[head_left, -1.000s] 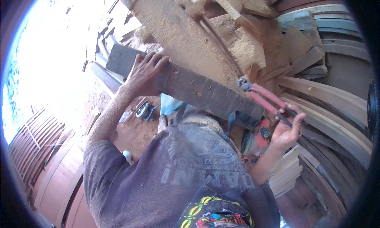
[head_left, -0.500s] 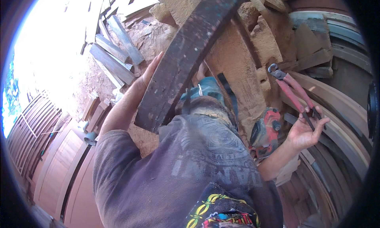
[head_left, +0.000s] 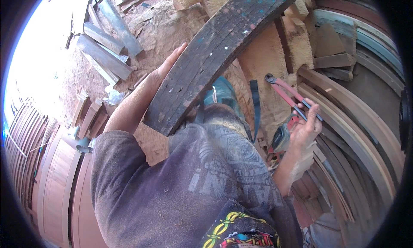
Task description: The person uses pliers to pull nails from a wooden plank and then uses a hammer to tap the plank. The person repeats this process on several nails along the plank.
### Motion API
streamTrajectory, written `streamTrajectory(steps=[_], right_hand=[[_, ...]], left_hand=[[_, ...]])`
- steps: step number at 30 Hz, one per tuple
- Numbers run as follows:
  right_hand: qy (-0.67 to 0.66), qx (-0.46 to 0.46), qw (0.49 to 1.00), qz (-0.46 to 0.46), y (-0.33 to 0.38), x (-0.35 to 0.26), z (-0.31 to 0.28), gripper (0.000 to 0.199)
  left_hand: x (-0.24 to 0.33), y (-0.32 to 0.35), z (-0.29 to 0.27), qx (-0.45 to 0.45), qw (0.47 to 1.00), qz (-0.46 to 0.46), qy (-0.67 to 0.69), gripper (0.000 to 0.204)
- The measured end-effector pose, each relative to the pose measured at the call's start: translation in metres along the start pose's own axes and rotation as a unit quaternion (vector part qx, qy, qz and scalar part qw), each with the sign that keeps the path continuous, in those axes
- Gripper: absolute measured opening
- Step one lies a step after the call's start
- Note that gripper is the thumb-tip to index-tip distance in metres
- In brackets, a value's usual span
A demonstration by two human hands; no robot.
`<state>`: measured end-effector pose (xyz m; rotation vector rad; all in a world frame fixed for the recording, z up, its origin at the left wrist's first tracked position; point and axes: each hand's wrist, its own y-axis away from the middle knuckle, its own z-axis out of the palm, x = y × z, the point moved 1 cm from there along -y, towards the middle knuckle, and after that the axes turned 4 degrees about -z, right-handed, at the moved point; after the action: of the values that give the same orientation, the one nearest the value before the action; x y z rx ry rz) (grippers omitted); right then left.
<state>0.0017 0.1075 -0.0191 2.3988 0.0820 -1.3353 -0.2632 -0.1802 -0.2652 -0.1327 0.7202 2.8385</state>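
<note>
A long, dark, weathered wooden plank [head_left: 211,61] with paint specks slants across the view in front of my chest. My left hand [head_left: 169,64] grips its left edge; part of that hand is hidden behind the wood. To the right, my right hand [head_left: 304,126] has its fingers around the handles of red-handled pincers [head_left: 287,92]. The handles are spread apart, and their dark ends sit among my fingers. The metal head points up and left, toward the plank but apart from it. Partly behind my right wrist lies a red and teal power tool [head_left: 280,138].
Offcuts [head_left: 105,56] lie on the dusty ground at the upper left. Rough timber blocks [head_left: 266,50] stand beyond the plank. Long boards [head_left: 357,114] are stacked along the right side. Door-like panels [head_left: 56,183] and thin slats [head_left: 26,144] lean at the left.
My right hand has swung the pincers inward, up and left, closer to the plank. The whole view has shifted a little; my left hand keeps its hold on the plank.
</note>
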Motion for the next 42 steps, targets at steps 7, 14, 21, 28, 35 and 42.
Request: streamTrajectory(steps=[7,14,21,28,35,42], right_hand=[[0.074,0.019,0.997,-0.026,0.01,-0.006,0.016,0.039],[0.081,0.063,0.994,-0.05,0.008,0.006,0.018,0.04],[0.096,0.077,0.992,-0.03,0.004,0.005,0.032,0.044],[0.1,0.084,0.991,-0.026,0.002,0.006,0.029,0.043],[0.076,0.07,0.994,-0.038,-0.002,0.003,0.031,0.042],[0.024,0.027,0.996,-0.087,-0.007,0.017,0.027,0.039]], left_hand=[[0.004,0.006,0.059,-0.076,0.987,-0.109,0.09,0.095],[-0.02,0.023,0.085,-0.127,0.979,-0.144,0.065,0.09],[-0.038,0.018,0.077,-0.147,0.966,-0.197,0.075,0.092],[-0.047,0.008,0.067,-0.12,0.974,-0.184,0.061,0.094],[-0.023,-0.002,0.043,0.065,0.997,-0.047,-0.018,0.095],[0.011,0.032,0.092,0.157,0.954,-0.039,-0.253,0.097]])
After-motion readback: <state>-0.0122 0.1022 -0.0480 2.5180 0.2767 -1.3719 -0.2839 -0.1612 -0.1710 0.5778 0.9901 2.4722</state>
